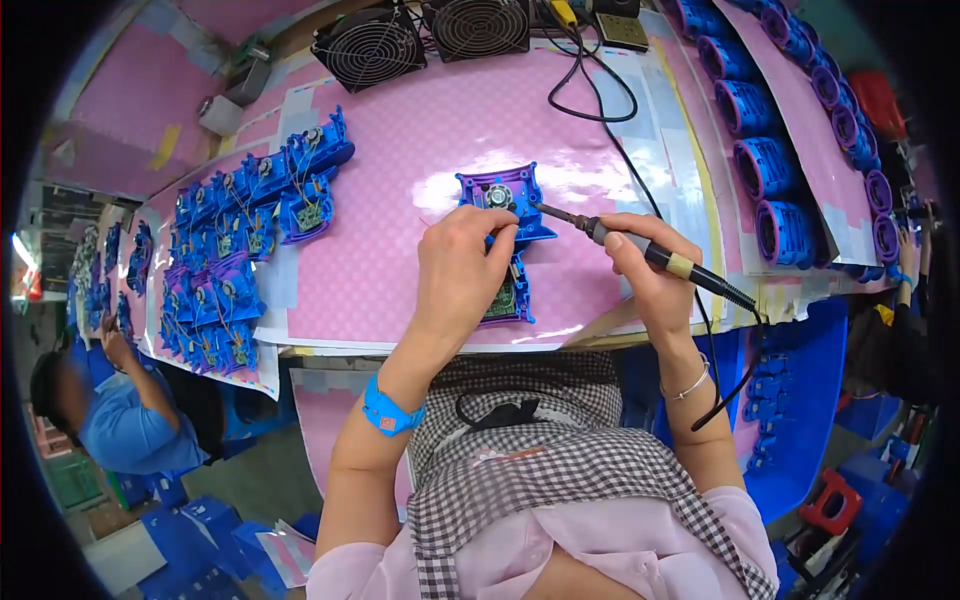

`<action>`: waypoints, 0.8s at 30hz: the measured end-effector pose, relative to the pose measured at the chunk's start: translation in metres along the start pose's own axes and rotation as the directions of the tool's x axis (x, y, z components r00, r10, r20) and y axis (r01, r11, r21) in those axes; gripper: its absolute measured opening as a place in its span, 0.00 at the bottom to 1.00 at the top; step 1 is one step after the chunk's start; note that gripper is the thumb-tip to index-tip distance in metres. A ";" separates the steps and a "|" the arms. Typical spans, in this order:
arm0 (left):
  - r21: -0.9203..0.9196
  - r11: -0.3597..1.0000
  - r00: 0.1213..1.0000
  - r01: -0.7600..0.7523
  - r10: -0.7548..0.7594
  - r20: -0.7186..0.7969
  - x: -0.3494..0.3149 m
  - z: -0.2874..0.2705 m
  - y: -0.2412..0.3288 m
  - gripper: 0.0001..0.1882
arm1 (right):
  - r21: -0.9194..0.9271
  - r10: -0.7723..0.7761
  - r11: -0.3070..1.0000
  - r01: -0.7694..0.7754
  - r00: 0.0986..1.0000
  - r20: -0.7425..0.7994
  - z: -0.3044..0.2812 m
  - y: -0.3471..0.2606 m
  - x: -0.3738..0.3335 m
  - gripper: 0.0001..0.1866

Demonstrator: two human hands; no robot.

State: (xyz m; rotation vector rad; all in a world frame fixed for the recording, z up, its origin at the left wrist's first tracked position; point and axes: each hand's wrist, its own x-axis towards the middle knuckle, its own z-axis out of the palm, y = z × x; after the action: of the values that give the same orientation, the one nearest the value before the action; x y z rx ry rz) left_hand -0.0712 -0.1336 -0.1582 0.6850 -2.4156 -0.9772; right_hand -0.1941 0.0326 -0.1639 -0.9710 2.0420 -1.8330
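On the pink-covered table lies an open blue and purple plastic housing (526,192) with a round speaker (498,196) inside. My left hand (460,265) rests over its lower left side, thumb and fingers pinched together; what lies between them is hidden. My right hand (655,265) is wrapped round a soldering iron (640,248), its tip pointing left at the housing's right side, close to my left fingertips. Just below, partly covered by my left hand, lies a second housing part with a green circuit board (503,302). Wires in the housing are too small to trace.
Several blue housings with speakers and wires (215,290) stand in rows at the left. Two black fans (370,50) line the back edge. The iron's black cable (700,330) loops at the right, near racked housings (785,232) and a blue bin (800,430). A co-worker (140,420) sits far left.
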 end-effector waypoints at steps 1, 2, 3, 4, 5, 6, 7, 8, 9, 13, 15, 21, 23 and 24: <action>0.001 1.000 1.000 -0.020 0.020 -0.005 0.000 0.000 0.000 0.06 | -0.007 0.003 1.000 -0.003 1.000 -0.001 0.000 0.000 0.000 0.10; 0.004 1.000 1.000 -0.008 0.008 -0.005 0.000 0.000 -0.001 0.06 | -0.018 0.013 1.000 -0.014 1.000 -0.009 -0.001 -0.001 -0.001 0.10; 0.006 1.000 1.000 -0.009 0.009 -0.004 0.000 0.001 -0.001 0.06 | -0.013 0.007 1.000 -0.007 1.000 -0.002 -0.001 -0.001 -0.001 0.10; 0.007 1.000 1.000 -0.014 0.014 -0.003 0.000 0.001 -0.001 0.06 | -0.006 0.010 1.000 -0.010 1.000 -0.003 -0.001 -0.001 -0.001 0.10; 0.008 1.000 1.000 -0.009 0.009 -0.004 0.000 0.001 -0.001 0.06 | -0.004 0.025 1.000 -0.025 1.000 -0.009 -0.001 -0.001 -0.001 0.10; 0.009 1.000 1.000 -0.010 0.010 -0.008 0.001 0.002 -0.001 0.06 | 0.000 0.013 1.000 -0.013 1.000 -0.004 -0.001 -0.001 -0.001 0.10; 0.009 1.000 1.000 -0.014 0.014 -0.010 0.001 0.002 -0.001 0.06 | 0.004 0.011 1.000 -0.011 1.000 -0.008 -0.002 0.000 -0.001 0.10; 0.010 1.000 1.000 -0.011 0.011 -0.015 0.001 0.002 -0.001 0.06 | 0.002 0.016 1.000 -0.015 1.000 -0.018 -0.002 0.000 -0.001 0.11; 0.015 1.000 1.000 -0.011 0.011 -0.019 0.001 0.003 -0.001 0.06 | 0.009 0.008 1.000 -0.008 1.000 -0.011 -0.002 0.000 -0.001 0.11; 0.007 1.000 1.000 -0.017 0.017 -0.026 0.001 0.002 0.000 0.06 | 0.014 -0.007 1.000 0.008 0.999 -0.039 -0.004 0.000 -0.003 0.11; 0.019 1.000 1.000 0.002 -0.001 -0.022 0.001 0.002 0.000 0.06 | 0.012 -0.017 1.000 0.018 0.999 -0.051 -0.004 0.000 -0.003 0.11; 0.032 0.999 1.000 -0.001 0.001 -0.029 0.002 0.002 0.003 0.06 | 0.029 -0.008 1.000 0.010 0.998 -0.055 -0.004 0.001 -0.003 0.11; 0.036 0.999 0.999 -0.018 0.019 -0.032 0.000 -0.004 0.003 0.06 | 0.030 -0.007 1.000 0.009 0.999 -0.054 -0.004 0.000 -0.003 0.11; -0.037 0.999 0.993 -0.025 0.021 -0.114 -0.002 -0.007 0.003 0.07 | 0.034 -0.005 0.999 0.007 0.998 -0.059 -0.004 -0.001 -0.003 0.11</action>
State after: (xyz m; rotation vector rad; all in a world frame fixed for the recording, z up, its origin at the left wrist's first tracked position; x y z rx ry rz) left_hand -0.0663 -0.1344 -0.1515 0.6789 -2.2953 -0.9474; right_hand -0.1943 0.0377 -0.1629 -0.9266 2.0365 -1.9147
